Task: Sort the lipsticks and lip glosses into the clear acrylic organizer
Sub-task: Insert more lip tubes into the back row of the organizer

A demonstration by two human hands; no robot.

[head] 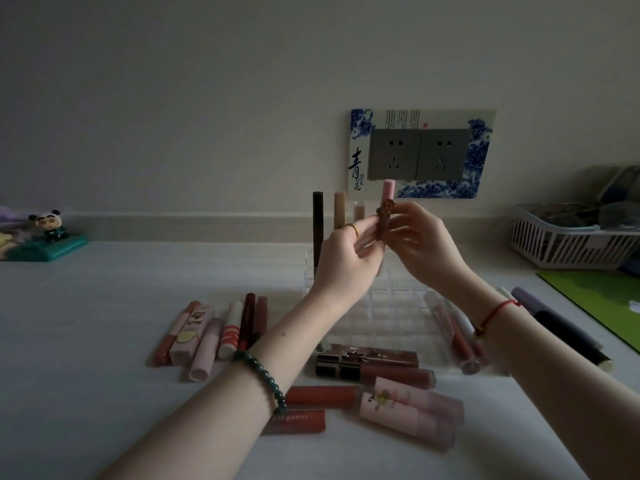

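Note:
Both hands hold one small brown lip gloss [383, 226] with a little figure on its cap, raised above the clear acrylic organizer [377, 306]. My left hand [346, 261] pinches it from the left and my right hand [420, 244] from the right. Tall tubes stand in the organizer's back row: a dark one [318, 220], a tan one [339, 209], a pale one [359, 210] and a pink one [388, 189]. Several lipsticks lie flat at the left [211, 336], in front [374, 370] and at the right [453, 332].
A white plastic basket [568, 244] stands at the back right by a green mat [599, 299]. A dark and purple tube [561, 329] lies at the right. A panda figurine [52, 226] on a teal base sits far left. A wall socket panel [419, 154] is behind.

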